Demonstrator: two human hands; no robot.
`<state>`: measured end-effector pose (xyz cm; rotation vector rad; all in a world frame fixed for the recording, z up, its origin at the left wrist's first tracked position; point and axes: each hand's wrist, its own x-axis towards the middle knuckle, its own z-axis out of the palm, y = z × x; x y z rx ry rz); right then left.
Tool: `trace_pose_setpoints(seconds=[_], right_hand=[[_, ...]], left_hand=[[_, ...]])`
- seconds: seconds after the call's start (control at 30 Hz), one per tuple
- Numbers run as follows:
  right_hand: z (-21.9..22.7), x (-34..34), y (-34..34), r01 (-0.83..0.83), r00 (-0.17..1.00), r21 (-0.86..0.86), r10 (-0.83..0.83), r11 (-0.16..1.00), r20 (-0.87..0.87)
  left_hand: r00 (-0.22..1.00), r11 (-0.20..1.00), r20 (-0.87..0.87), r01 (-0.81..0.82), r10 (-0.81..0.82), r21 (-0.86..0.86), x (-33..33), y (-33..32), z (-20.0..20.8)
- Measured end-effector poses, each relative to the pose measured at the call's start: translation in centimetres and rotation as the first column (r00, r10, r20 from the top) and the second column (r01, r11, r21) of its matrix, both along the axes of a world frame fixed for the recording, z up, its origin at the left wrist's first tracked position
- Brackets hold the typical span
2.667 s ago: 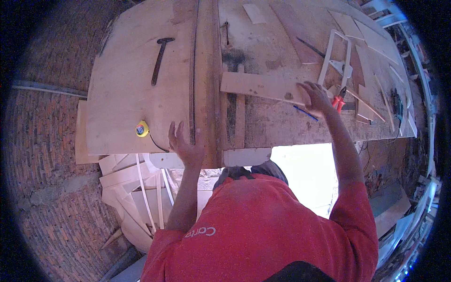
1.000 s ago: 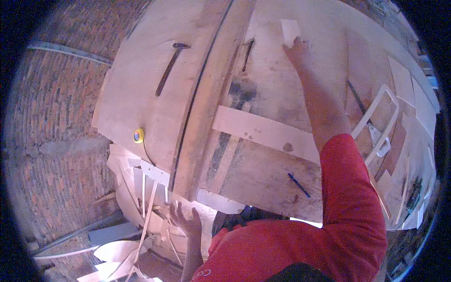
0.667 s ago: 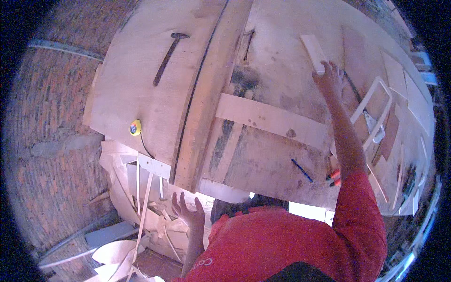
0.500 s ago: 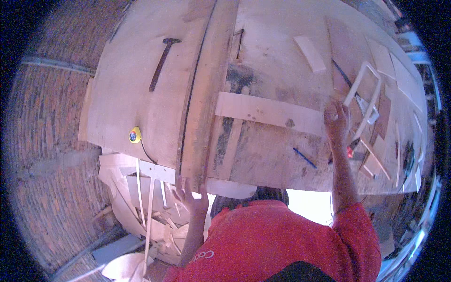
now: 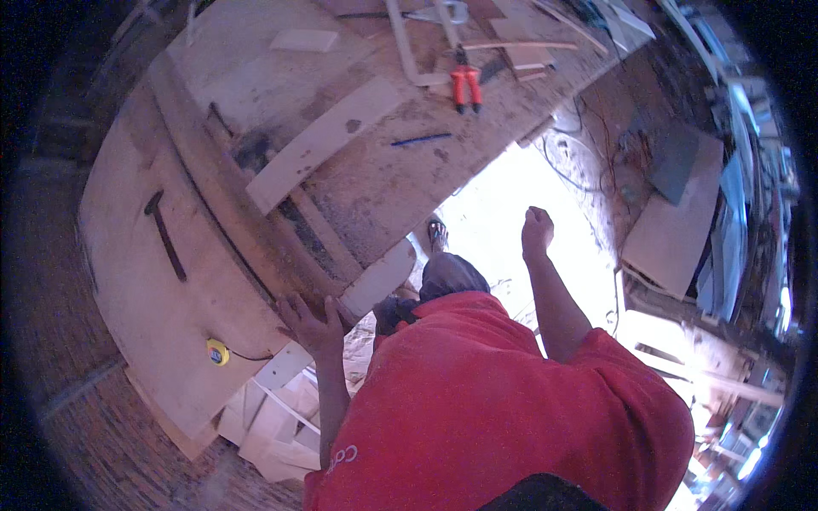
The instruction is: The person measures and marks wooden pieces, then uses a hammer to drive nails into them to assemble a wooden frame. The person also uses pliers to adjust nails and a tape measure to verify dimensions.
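My left hand (image 5: 312, 327) lies with its fingers apart on the near end of a long wooden beam (image 5: 223, 183) that runs across the workbench. Off the bench, over the brightly lit floor, my right hand (image 5: 537, 232) is closed; whatever it may hold is hidden. Between beam and bench edge lies a pale flat board strip (image 5: 328, 140). A blue pen-like stick (image 5: 421, 139) rests beyond the strip, near the bench edge. Left of the beam are a dark-handled hammer (image 5: 166, 238) and a yellow tape measure (image 5: 218, 352).
Red-handled pliers (image 5: 465, 88), a pale frame-shaped piece (image 5: 406, 51) and wood offcuts (image 5: 527, 53) lie on the bench's far part. Below its near edge is a heap of wood scraps (image 5: 277, 426). Large sheets (image 5: 677, 221) lean at right, with cables (image 5: 588, 153) on the floor.
My view has swung to the right. My right hand has left the bench near the frame-shaped piece and is over the floor. My left hand stays by the beam's near end.
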<state>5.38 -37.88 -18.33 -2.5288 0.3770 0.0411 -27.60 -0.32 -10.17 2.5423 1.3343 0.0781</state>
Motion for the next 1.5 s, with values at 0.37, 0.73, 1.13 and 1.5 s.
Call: trace_pose_setpoints(seconds=[0.37, 0.73, 1.13, 1.5], right_hand=[[-14.3, 5.9, 1.9, -0.214, 0.926, 0.545, 0.346, 0.811, -0.15], [-14.5, 14.2, 6.3, 0.3, 0.761, 0.671, 0.254, 0.678, -0.597], [-12.4, 9.8, -7.2, -0.211, 0.77, 0.654, 0.535, 0.727, -0.346], [-3.6, -2.4, -17.8, 0.13, 0.495, 0.379, 0.271, 0.916, -0.825]], left_hand=[[0.984, 0.999, -0.176, -0.036, 0.04, 0.025, -1.4, 0.2, 0.5], [0.926, 0.95, -0.217, -0.308, 0.31, 0.041, 2.1, -1.3, 0.1], [0.998, 0.975, -0.068, 0.002, 0.014, 0.222, 4.7, -2.1, -1.0], [0.994, 0.982, 0.069, 0.069, -0.082, 0.173, 3.8, -1.6, -2.2]])
